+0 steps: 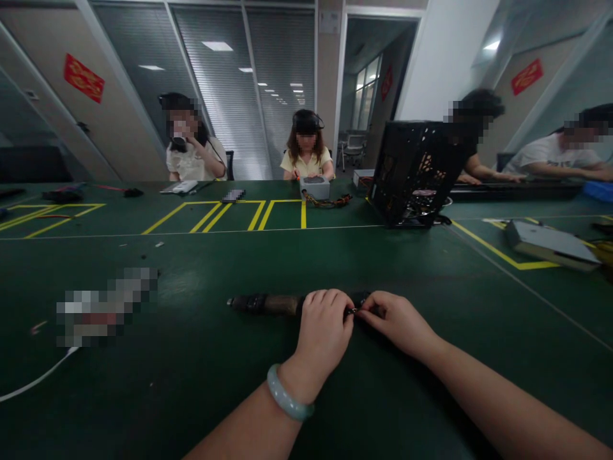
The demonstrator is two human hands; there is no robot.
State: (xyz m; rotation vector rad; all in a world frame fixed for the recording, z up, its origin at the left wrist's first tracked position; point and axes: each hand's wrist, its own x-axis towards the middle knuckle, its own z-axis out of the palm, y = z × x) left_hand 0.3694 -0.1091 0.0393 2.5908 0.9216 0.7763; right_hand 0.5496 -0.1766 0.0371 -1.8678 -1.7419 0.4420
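A long dark cylindrical tool (281, 305), like an electric screwdriver, lies crosswise on the green table before me. It has a brown middle section and a narrow metal tip at its left end. Curled over its right part is my left hand (325, 319), closed, with a pale green bangle on the wrist. My right hand (400, 322) is closed too, thumb and forefinger pinching a small dark piece (353, 311) where the two hands meet. What kind of piece this is I cannot make out. My fingers hide much of the tool's right end.
A blurred-out object (108, 306) with a white cable lies at left. Across the table stand a black computer case (412, 172) and a power supply (315, 188) with loose cables. A flat grey metal box (550, 244) lies at right. Several people sit at the far side.
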